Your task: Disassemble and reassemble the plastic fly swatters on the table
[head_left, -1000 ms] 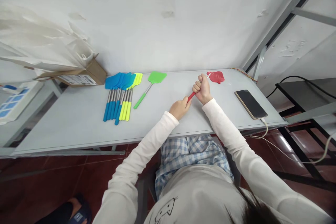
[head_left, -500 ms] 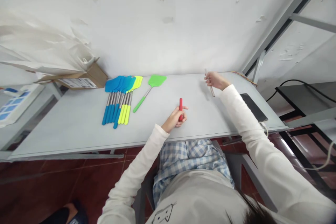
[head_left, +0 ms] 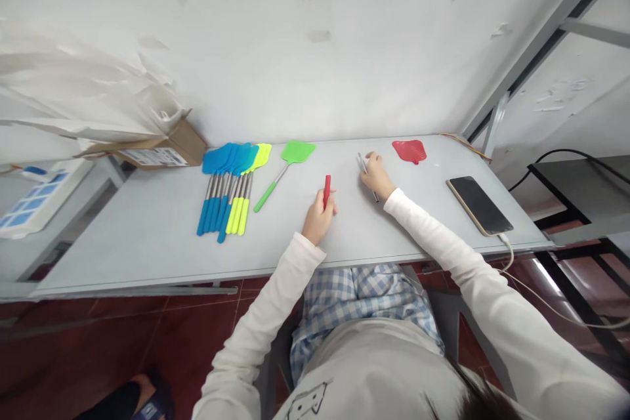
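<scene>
My left hand is closed around a red plastic handle, whose upper end points up out of the fist. To its right, my right hand grips a thin metal rod, held slanted above the table. A red fly swatter head, without a rod, lies behind my right hand near the wall. Left of my hands rests a whole green fly swatter. Beyond it, several blue fly swatters and yellow fly swatters lie side by side, heads overlapping and handles toward me.
On the right of the grey table lies a smartphone with a white cable plugged in. A cardboard box stands at the far left corner against the wall. At the lower left, a person's foot shows on the floor.
My right hand has moved left and toward me with the metal rod, nearer the red handle. My left hand has turned slightly, tilting the handle. The red swatter head and whole phone now show.
</scene>
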A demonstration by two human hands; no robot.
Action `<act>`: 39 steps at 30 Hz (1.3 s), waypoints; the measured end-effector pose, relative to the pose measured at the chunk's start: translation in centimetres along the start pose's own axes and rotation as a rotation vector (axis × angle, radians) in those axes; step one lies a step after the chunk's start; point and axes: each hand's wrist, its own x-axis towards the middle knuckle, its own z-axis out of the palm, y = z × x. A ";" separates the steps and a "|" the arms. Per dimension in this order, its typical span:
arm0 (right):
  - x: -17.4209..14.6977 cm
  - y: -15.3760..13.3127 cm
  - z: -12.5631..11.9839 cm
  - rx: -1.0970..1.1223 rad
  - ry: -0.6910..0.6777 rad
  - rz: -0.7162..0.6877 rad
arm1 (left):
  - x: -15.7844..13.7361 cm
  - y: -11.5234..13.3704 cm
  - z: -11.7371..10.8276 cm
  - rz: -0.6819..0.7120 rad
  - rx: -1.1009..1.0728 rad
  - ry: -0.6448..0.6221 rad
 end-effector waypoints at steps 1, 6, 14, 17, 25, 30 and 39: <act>-0.2 -0.3 0.4 -0.031 -0.008 -0.021 | 0.2 0.0 0.1 0.016 0.020 0.012; -1.6 -1.7 0.6 -0.077 0.005 -0.073 | 1.2 -0.1 0.7 0.083 0.061 0.084; -4.9 -4.4 -2.4 0.317 -0.110 -0.184 | 2.5 0.5 4.6 0.231 0.086 -0.069; -4.5 -3.0 -4.1 0.480 -0.053 -0.117 | 3.0 0.5 6.4 0.326 0.175 -0.197; -0.7 6.4 -10.3 -0.021 0.149 0.058 | 7.8 1.1 8.1 0.320 0.831 -0.297; -1.5 8.7 -10.1 -0.403 0.123 0.165 | 8.5 1.7 6.1 0.290 0.999 -0.272; -3.1 8.8 -9.9 -0.544 0.145 0.153 | 5.5 0.5 -5.5 0.051 1.129 0.007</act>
